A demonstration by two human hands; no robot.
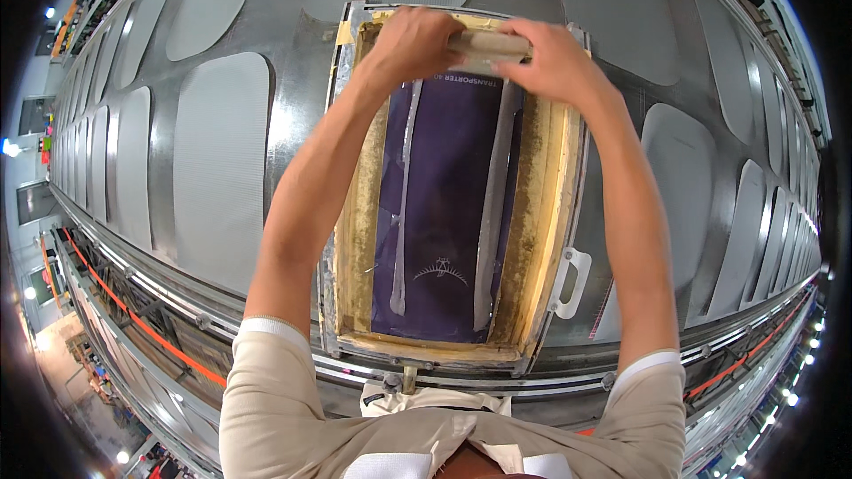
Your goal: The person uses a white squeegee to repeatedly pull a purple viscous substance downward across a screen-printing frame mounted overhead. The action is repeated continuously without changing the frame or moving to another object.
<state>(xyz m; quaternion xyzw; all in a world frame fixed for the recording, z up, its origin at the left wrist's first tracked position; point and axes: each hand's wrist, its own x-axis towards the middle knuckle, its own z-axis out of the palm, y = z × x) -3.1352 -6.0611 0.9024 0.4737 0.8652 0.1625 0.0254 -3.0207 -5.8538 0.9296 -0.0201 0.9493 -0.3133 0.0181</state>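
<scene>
A screen-printing frame [561, 213] with yellowed inner edges lies on the long table in front of me. Its mesh [448, 186] is dark purple, with pale lettering near the far end, a small arched motif near the close end and grey strips of tape along both sides. At the frame's far end, my left hand [415, 40] and my right hand [555, 58] grip a squeegee [488, 44] with a pale handle. The fingers of both hands wrap round it, one hand at each end. Its blade is mostly hidden.
Several grey rounded panels [222, 160] lie in rows on the dark table [293, 89], to both sides and beyond the frame. A white handle [572, 284] sticks out from the frame's right side. A metal rail [346, 372] runs along the table's near edge, with an orange line [160, 324] below it.
</scene>
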